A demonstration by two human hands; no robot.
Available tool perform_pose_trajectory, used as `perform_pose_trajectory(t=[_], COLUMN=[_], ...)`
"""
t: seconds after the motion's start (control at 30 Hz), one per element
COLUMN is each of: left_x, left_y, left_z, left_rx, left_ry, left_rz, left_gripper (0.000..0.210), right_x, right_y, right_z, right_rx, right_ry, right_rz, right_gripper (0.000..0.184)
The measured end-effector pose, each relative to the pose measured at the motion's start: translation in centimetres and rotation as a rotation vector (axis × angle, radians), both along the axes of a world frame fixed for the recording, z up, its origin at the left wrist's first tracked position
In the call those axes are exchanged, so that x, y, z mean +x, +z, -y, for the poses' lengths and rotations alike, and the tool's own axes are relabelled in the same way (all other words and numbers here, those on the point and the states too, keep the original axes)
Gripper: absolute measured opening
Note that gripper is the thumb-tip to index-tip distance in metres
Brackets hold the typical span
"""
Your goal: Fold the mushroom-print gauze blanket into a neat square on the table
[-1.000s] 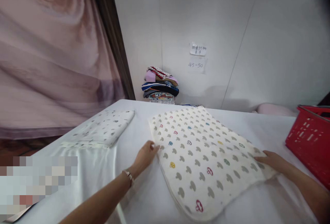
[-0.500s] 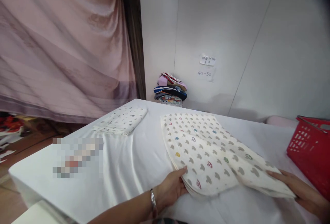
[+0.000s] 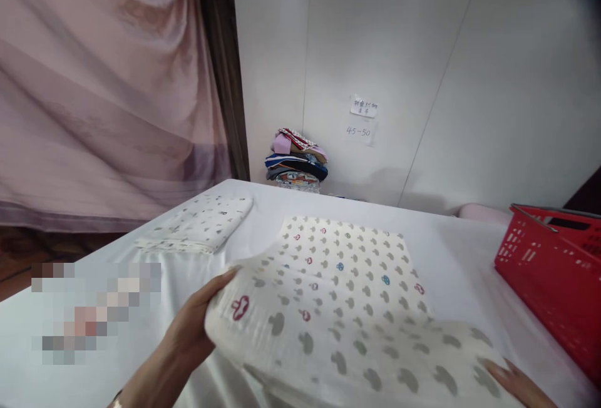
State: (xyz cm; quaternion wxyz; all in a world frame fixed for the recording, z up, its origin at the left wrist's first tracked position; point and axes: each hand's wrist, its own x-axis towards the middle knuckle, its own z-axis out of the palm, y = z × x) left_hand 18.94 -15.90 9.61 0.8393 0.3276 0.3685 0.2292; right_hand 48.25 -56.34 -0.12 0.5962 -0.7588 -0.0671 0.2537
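Left hand [image 3: 195,323] clamped on the near-left corner of the soft cream-white cloth with grey mushroom print and a few red and blue ones [image 3: 347,289], thumb on top. Right hand [image 3: 521,384] at the cloth's near-right edge, fingertips touching; can't tell if it pinches. Hands well apart, cloth between. Far part of cloth lies flat on the white fabric-covered surface [image 3: 462,258]; near part is raised and bowed, bit blurred. Folded white cloth with small dark print [image 3: 200,226] sits on the left, apart from it. Red plastic basket with slotted wall [image 3: 549,295] on the right. Multicoloured stack of folded fabrics [image 3: 298,161] by the wall, beyond the far edge.
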Motion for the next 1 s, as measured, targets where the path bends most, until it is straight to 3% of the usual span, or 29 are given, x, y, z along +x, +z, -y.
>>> perform_pose_trajectory(t=[0.07,0.13,0.2,0.27,0.37,0.47,0.53,0.6,0.63,0.7,0.77,0.9,0.97,1.0], left_x=[2.5,6.7,11.9,17.5,24.5,27.9,27.8,26.2,25.0,22.2,19.0,12.4,9.5,8.4], left_y=[-0.7,-0.8,0.5,3.7,11.0,18.6,21.8,22.7,22.1,19.0,13.8,1.2,-3.5,-5.1], left_z=[-1.4,-3.2,-5.4,-8.0,-11.6,-14.0,-14.9,-15.3,-15.3,-14.9,-14.1,-10.8,-8.9,-8.2], left_rx=[0.001,0.026,0.08,0.214,0.317,0.458,0.576,0.642,0.654,0.645,0.608,0.458,0.39,0.339], left_ry=[-0.026,-0.044,-0.011,0.104,0.167,0.253,0.239,0.159,0.124,0.066,-0.015,-0.249,-0.285,-0.271], left_rz=[-0.016,-0.003,0.038,0.075,0.145,0.304,0.486,0.591,0.588,0.474,0.268,-0.089,-0.196,-0.224], left_gripper=[0.01,0.006,0.003,0.003,0.006,0.008,0.011,0.012,0.012,0.01,0.009,0.013,0.012,0.009], right_x=[0.1,1.7,4.7,8.6,13.4,15.4,15.5,15.0,14.7,13.6,11.8,6.9,4.6,3.7], right_y=[1.7,4.3,7.6,11.8,19.1,25.4,27.5,27.4,26.5,23.3,18.7,8.2,3.9,2.4], right_z=[-2.8,-6.1,-9.7,-13.1,-16.9,-18.5,-18.6,-18.0,-17.5,-16.5,-15.4,-13.5,-12.5,-12.0], right_rx=[0.075,0.179,0.255,0.315,0.54,0.712,0.81,0.825,0.797,0.693,0.533,0.268,0.235,0.224], right_ry=[0.032,0.074,0.032,-0.08,-0.184,-0.238,-0.205,-0.163,-0.162,-0.184,-0.175,-0.02,0.077,0.088], right_rz=[-0.055,-0.153,-0.134,-0.034,0.231,0.418,0.548,0.588,0.566,0.463,0.3,-0.043,-0.209,-0.262], right_gripper=[0.038,0.027,0.015,0.013,0.018,0.022,0.023,0.024,0.025,0.027,0.031,0.032,0.031,0.031])
